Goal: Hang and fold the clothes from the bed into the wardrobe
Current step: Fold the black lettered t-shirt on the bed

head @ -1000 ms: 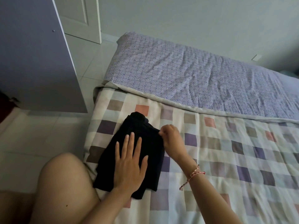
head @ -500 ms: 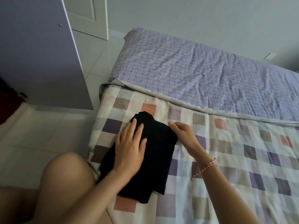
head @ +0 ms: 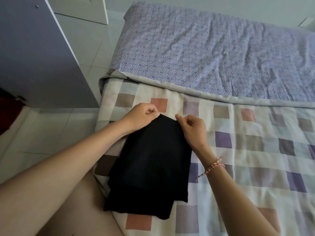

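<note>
Pinching the far left corner of the black garment (head: 150,167) with the left hand (head: 139,116), keeping the grip narrow, thumb and forefinger closing on the edge of the fabric, the remaining fingers curling into the palm. Pinching the far right corner with the right hand (head: 192,130) in much the same way, again keeping the grip narrow on the cloth, forefinger reaching along the top edge, wrist resting against the garment's right side. Wearing a pink braided bracelet (head: 213,166) on the right wrist, its loose end hanging down.

Keeping the garment flat on the checked quilt (head: 255,150), close to the quilt's left edge, folded into a long dark strip running from the two hands back toward the body. Showing stepped layers at the near end, just beside a bare knee (head: 76,210) at the lower left. Crossing the left forearm over the quilt's edge on the way to the corner.

Lying beyond the quilt: a purple sheet (head: 204,57) with a ring pattern, covering the far half of the bed. Standing to the left on the pale tiled floor (head: 42,142): a lilac panel (head: 34,57) with white edging, and behind it a white door (head: 81,9). Showing at the far left edge: something dark red (head: 8,113), too cropped to tell.
</note>
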